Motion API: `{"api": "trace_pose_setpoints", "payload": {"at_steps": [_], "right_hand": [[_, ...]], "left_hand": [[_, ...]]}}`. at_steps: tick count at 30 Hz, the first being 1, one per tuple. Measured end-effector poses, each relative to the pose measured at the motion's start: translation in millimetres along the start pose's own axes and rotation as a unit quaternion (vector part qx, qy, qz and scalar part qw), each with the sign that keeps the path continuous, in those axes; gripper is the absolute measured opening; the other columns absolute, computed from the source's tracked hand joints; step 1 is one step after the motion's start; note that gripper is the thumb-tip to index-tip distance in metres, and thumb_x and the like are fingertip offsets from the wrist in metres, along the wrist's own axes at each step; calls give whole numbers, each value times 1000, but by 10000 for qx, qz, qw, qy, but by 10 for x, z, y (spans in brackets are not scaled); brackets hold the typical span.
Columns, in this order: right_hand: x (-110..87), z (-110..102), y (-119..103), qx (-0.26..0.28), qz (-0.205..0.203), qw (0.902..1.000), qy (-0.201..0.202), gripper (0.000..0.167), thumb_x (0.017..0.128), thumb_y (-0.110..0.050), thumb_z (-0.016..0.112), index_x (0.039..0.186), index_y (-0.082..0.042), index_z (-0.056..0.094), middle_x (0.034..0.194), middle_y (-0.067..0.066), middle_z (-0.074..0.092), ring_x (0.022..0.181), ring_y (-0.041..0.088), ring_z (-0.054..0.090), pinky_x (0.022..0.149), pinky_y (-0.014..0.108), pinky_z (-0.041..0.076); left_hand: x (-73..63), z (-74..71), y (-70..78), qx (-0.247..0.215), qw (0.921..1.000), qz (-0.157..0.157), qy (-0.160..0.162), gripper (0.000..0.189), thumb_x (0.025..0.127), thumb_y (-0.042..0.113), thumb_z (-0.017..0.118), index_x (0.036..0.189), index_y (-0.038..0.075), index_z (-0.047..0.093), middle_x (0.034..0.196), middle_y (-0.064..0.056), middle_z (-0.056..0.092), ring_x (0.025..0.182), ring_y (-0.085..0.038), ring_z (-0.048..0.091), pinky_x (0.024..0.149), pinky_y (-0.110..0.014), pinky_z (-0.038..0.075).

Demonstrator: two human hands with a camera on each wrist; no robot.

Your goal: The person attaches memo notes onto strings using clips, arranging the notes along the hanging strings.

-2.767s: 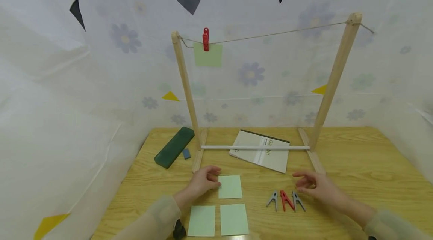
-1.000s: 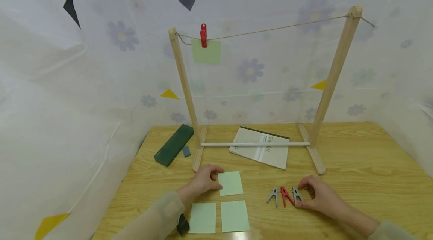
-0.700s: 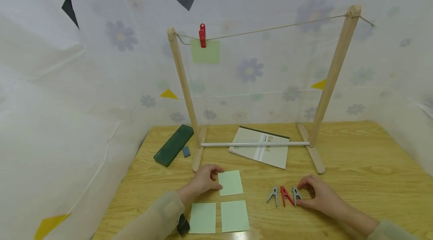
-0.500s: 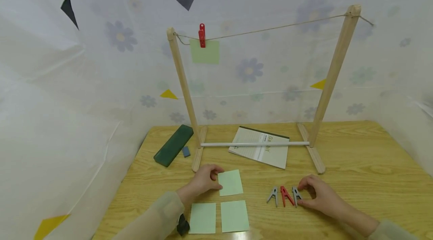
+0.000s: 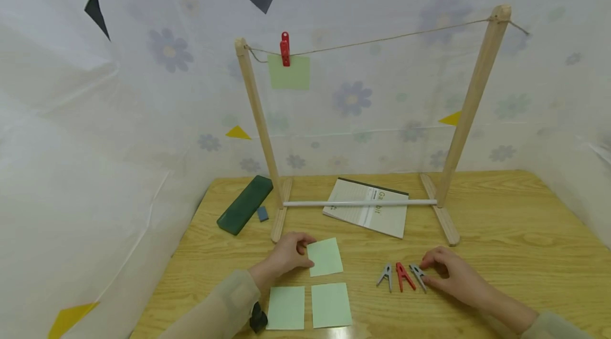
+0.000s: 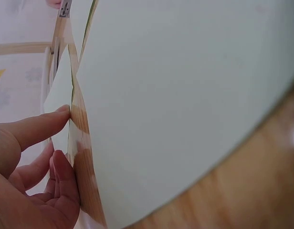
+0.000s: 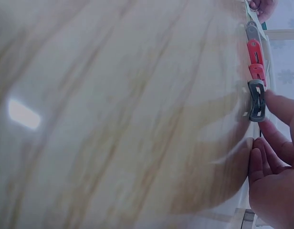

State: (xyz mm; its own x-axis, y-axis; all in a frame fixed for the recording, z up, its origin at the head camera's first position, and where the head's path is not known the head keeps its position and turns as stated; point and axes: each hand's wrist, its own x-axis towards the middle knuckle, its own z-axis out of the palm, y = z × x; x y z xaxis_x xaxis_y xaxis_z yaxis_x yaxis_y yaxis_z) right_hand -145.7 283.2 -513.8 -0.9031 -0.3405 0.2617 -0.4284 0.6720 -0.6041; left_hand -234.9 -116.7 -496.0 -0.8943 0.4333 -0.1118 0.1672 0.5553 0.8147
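Observation:
At the left edge of a pale green sticky note (image 5: 326, 257), the thumb and fingers of my left hand (image 5: 286, 255) pinch the paper. Two more such notes, a left one (image 5: 286, 307) and a right one (image 5: 331, 305), lie flat just in front. My right hand (image 5: 451, 275) holds a grey clothespin (image 5: 418, 277) between thumb and index finger; the right wrist view shows the fingertips on the clothespin (image 7: 257, 100). Beside it on the table lie a red clothespin (image 5: 404, 277) and another grey clothespin (image 5: 385, 277).
A wooden frame (image 5: 470, 111) with a string (image 5: 372, 42) stands behind the hands. A red clip (image 5: 285, 50) holds a green note (image 5: 289, 75) on the string. Further back are a notebook (image 5: 353, 214), a dark green case (image 5: 245, 205) and a blue eraser-like block (image 5: 263, 214).
My right hand came down to the grey clothespin and took hold of it; the clothespin has tilted away from the red one. The note at my left hand has turned slightly.

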Motion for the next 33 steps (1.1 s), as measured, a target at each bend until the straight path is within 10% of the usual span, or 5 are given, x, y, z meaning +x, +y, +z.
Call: {"api": "trace_pose_setpoints", "payload": {"at_steps": [13,33], "right_hand": [[-22,-13,-11,-303,-25,9995,-112,37,69,-39,89,94,-22,67,111,1,58,100,-3,52,86,8,43],[-34,27,33,64,-237,9996,158,29,71,-18,90,88,-17,66,103,5,61,93,-8,53,77,14,49]], "left_hand": [[13,-16,15,116,9999,50,77,39,74,-3,83,110,0,69,93,-7,59,75,-15,48,64,-21,41],[19,-8,15,162,9991,-258,294,10,93,11,69,100,4,71,86,-2,63,77,-13,51,66,-23,44]]}}
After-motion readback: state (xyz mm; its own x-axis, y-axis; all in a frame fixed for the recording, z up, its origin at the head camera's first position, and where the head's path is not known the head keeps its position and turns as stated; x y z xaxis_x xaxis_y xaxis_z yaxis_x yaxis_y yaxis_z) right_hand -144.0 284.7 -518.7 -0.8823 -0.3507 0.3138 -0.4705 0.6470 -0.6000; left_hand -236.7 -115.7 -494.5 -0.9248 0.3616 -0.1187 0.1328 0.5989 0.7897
